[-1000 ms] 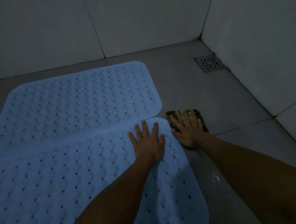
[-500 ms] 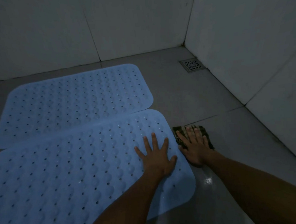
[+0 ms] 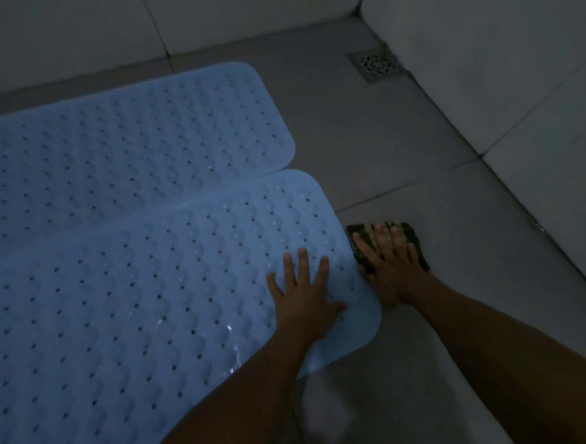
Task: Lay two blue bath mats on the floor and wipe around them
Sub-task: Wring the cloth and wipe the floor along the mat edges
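Note:
Two blue perforated bath mats lie flat on the grey tiled floor. The far mat [image 3: 126, 156] sits near the back wall. The near mat [image 3: 135, 300] overlaps its front edge. My left hand [image 3: 304, 293] presses flat with spread fingers on the near mat's right end. Just off that mat's right edge, my right hand [image 3: 388, 262] lies with straight fingers on a dark striped cloth [image 3: 411, 238] on the floor.
A square metal floor drain [image 3: 376, 65] sits in the far right corner. White tiled walls [image 3: 497, 55] close off the back and right side. Bare grey floor tiles [image 3: 400, 146] run between the mats and the right wall.
Both hands slid toward me along the near mat's right edge, the right one dragging the cloth over the floor. The view has shifted, so the drain sits further from the hands.

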